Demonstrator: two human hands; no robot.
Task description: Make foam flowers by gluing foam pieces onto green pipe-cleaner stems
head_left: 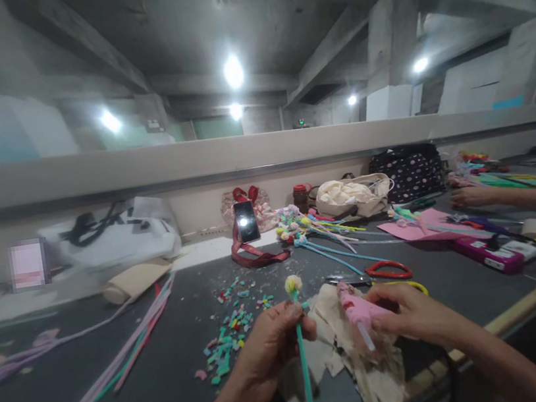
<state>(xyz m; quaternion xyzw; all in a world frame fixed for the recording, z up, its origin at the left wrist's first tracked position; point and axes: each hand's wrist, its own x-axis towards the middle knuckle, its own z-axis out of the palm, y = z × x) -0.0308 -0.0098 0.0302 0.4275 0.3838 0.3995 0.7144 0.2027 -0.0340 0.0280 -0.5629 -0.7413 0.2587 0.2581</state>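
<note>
Between thumb and fingers, my left hand [279,332] pinches a green pipe cleaner stem [305,369] upright, with a small yellow and pink flower head [292,284] at its top. My right hand [408,311] is closed round a pink hot glue gun [358,311], a clear glue stick poking from its near end. Under the gun lies torn, stained paper [340,337]. Scissors with red handles [390,269] rest just beyond it, beside a yellow handle [417,286]. Small green and coloured cut bits [228,340] are scattered left of my left hand.
Finished pipe cleaner flowers [296,223] lie at the back near a propped phone [246,222]. Long lilac pipe cleaners [120,355] stretch across the left. At right are pink paper [414,227], a purple box [488,254] and another person's hand [471,197].
</note>
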